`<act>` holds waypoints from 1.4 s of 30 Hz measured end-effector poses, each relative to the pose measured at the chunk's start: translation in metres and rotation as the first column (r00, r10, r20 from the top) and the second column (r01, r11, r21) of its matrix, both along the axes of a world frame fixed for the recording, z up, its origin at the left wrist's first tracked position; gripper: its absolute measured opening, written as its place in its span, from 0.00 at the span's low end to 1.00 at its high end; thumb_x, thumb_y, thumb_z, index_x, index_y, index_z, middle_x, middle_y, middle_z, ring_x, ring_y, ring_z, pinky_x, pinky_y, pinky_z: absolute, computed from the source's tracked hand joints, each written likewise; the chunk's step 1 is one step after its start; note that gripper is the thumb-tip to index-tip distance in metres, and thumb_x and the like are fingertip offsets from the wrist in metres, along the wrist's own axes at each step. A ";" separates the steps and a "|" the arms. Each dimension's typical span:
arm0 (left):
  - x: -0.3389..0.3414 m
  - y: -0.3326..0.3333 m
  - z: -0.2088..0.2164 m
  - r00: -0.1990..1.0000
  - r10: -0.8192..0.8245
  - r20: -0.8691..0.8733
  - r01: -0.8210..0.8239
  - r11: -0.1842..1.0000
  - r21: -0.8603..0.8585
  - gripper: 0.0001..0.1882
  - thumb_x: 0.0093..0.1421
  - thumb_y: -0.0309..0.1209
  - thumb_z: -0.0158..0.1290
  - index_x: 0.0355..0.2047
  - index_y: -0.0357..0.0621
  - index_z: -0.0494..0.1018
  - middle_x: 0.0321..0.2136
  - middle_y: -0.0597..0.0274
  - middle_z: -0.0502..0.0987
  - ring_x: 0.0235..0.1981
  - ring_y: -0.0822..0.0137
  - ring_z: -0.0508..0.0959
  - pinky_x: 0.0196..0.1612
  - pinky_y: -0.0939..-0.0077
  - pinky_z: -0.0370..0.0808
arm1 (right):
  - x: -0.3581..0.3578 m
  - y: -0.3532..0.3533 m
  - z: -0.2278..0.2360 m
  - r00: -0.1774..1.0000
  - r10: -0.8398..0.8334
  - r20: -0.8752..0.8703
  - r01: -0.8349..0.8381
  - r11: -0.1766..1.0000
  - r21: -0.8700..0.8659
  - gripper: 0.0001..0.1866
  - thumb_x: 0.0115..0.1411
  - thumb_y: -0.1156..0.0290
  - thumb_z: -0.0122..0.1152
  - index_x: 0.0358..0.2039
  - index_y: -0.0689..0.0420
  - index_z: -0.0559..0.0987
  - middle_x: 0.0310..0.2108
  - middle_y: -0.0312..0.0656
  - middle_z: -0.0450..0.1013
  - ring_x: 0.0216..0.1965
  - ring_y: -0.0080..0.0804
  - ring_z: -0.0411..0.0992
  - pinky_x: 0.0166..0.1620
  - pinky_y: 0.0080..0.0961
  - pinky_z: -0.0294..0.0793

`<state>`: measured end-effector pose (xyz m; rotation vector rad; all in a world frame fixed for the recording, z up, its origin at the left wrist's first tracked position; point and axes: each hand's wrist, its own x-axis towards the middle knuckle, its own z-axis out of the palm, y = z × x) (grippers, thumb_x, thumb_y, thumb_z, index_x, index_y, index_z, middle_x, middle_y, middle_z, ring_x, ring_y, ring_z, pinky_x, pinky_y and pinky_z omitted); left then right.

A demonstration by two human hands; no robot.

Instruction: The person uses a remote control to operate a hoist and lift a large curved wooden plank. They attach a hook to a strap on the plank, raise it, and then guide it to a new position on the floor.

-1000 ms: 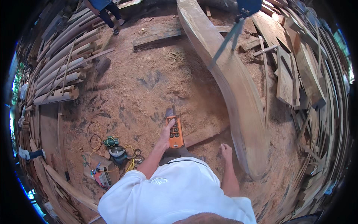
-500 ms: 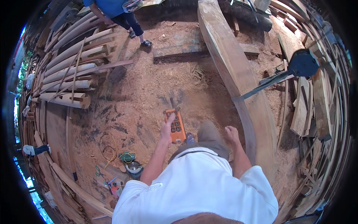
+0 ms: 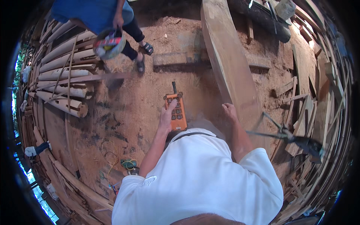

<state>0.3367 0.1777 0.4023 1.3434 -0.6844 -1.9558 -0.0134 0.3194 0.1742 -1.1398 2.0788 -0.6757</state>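
Note:
An orange handheld remote control with dark buttons and a short black antenna lies in my left hand. My thumb rests on its upper buttons. My right hand is loosely curled with nothing visible in it, beside the near part of a long, thick timber beam. Whether it touches the wood I cannot tell. To the right of my right forearm is a dark, blurred metal piece with thin grey arms reaching toward the beam.
A person in blue at the far left carries a round tub of items. Logs are stacked left, and boards lean along the right. A cross timber lies on the sawdust-covered floor. A green power tool with yellow cord sits near my left elbow.
The person in blue has come nearer with the tub. The dark metal piece has swung down and toward me at the right. My left hand still holds the remote control; the view has shifted.

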 end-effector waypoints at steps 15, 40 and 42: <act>-0.132 -0.472 -0.004 0.999 0.044 -0.020 -0.045 0.997 -0.068 0.22 0.59 0.50 0.67 0.42 0.46 0.79 0.28 0.66 0.81 0.26 0.71 0.82 0.30 0.73 0.80 | 0.016 -0.477 0.078 0.990 0.007 0.142 0.008 0.994 -0.104 0.22 0.65 0.56 0.60 0.47 0.62 0.84 0.44 0.55 0.82 0.50 0.53 0.80 0.54 0.40 0.77; -0.285 -1.001 -0.032 0.763 -0.598 0.248 0.619 0.785 -0.013 0.17 0.67 0.45 0.59 0.49 0.48 0.76 0.33 0.70 0.78 0.30 0.76 0.79 0.30 0.77 0.79 | -0.146 -0.881 -0.019 0.804 -0.554 0.217 0.551 0.831 0.079 0.20 0.64 0.57 0.63 0.46 0.61 0.85 0.45 0.53 0.82 0.48 0.49 0.81 0.53 0.39 0.78; -0.333 -1.044 -0.032 0.640 -0.706 0.302 0.747 0.664 -0.032 0.20 0.66 0.47 0.59 0.51 0.48 0.75 0.33 0.69 0.78 0.32 0.76 0.80 0.31 0.75 0.79 | -0.157 -0.909 -0.026 0.693 -0.674 0.255 0.677 0.730 0.092 0.20 0.64 0.58 0.63 0.46 0.61 0.85 0.44 0.53 0.82 0.47 0.49 0.81 0.53 0.39 0.78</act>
